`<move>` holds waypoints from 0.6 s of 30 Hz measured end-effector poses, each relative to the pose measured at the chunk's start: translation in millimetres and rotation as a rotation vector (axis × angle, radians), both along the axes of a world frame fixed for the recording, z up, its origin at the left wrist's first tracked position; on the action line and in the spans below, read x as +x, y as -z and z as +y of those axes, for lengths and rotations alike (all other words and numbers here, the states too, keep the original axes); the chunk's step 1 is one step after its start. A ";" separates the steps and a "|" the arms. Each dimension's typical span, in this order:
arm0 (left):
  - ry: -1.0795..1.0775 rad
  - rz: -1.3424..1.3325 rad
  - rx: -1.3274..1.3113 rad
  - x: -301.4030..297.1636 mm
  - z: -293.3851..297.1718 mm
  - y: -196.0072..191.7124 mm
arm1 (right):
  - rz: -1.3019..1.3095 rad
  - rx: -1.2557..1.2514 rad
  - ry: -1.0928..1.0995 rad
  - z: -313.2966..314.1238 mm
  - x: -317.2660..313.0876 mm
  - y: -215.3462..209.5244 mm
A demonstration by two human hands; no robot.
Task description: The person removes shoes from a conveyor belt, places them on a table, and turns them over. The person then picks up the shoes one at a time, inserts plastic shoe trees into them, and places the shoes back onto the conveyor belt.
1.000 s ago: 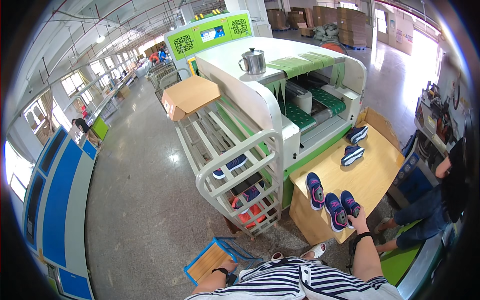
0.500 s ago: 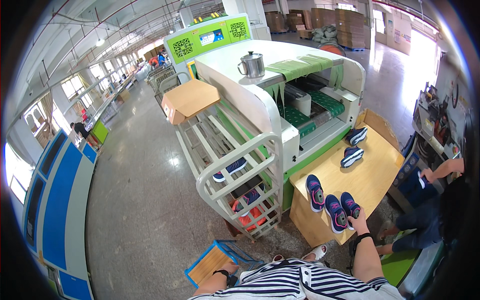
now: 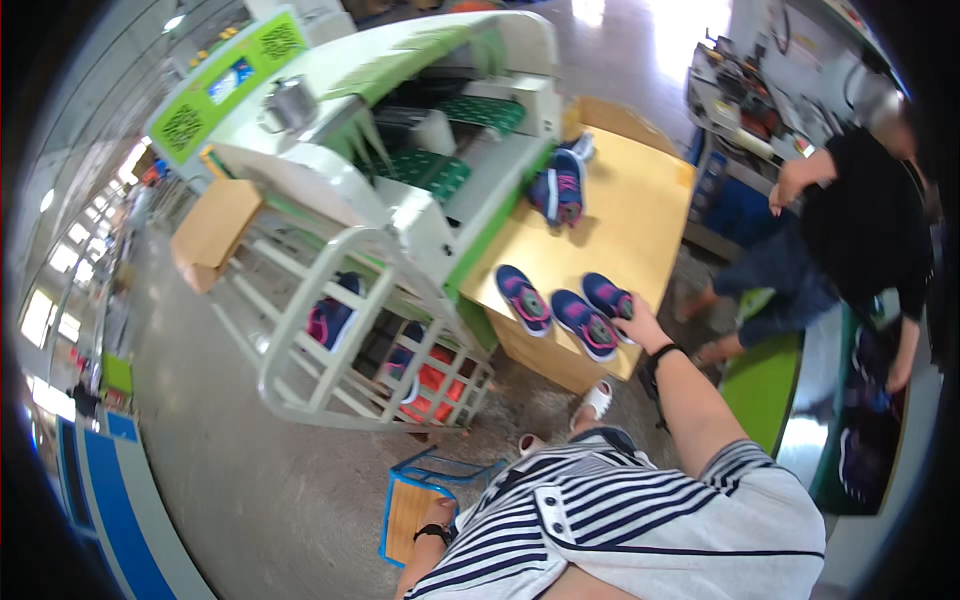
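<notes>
Over at the pale wooden table [image 3: 640, 205], the person in the striped top has the right hand [image 3: 637, 321] clamped on the heel end of a navy sneaker [image 3: 602, 290] with pink trim, the fingers closed about its collar. That shoe sits near the table's front edge, and the middle sneaker [image 3: 578, 320] lies just beside it on the left. A third, the left sneaker [image 3: 522, 298], stands a little apart from those two, its toe pointing toward the machine as well.

The left hand [image 3: 438, 512] is down low at the edge of a blue-framed stool [image 3: 408, 508] with a wooden seat; from here I can't tell whether its fingers close on anything.

Farther back on the tabletop, a far sneaker [image 3: 558, 190] lies by the white and green conveyor machine [image 3: 330, 185], with another shoe [image 3: 583, 148] partly behind it. A lidded metal mug [image 3: 291, 103] stands on top of the machine.

Left of the table, a tubular metal rack [image 3: 267, 385] carries rack sneakers [image 3: 335, 312], a red-orange item [image 3: 437, 385] and, at its far end, a cardboard box [image 3: 218, 225].

On the right, a co-worker [image 3: 865, 215] in a black top has one arm lowered beside dark, blurred shoes.
</notes>
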State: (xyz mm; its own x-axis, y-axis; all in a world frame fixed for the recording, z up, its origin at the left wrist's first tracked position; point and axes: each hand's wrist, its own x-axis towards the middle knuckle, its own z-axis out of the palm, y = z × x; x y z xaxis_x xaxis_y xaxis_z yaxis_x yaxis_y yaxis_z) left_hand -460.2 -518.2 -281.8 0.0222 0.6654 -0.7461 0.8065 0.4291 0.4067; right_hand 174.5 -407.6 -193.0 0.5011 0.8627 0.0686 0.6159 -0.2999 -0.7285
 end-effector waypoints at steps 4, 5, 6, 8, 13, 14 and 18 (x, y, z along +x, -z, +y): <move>-0.049 -0.024 -0.043 8.6 6.4 -10.0 | 0.042 -0.119 0.057 -3.6 -5.0 -11.3; -0.040 0.001 -0.050 11.2 7.9 -12.8 | 0.042 -0.125 0.068 -6.4 -4.3 -12.3; -0.033 0.026 -0.055 13.6 10.2 -16.0 | 0.042 -0.130 0.074 -7.9 -3.9 -13.9; -0.042 0.012 -0.077 22.0 11.9 -27.2 | 0.043 -0.132 0.076 -14.7 -1.1 -12.0; -0.006 -0.002 -0.065 5.1 8.9 2.2 | 0.058 -0.158 0.063 -11.7 -7.9 -14.5; 0.007 0.038 -0.072 9.1 11.3 0.6 | 0.060 -0.158 0.060 -12.5 -7.3 -13.3; 0.000 0.070 -0.106 31.2 26.5 -14.8 | 0.063 -0.155 0.072 -15.1 -2.6 -12.7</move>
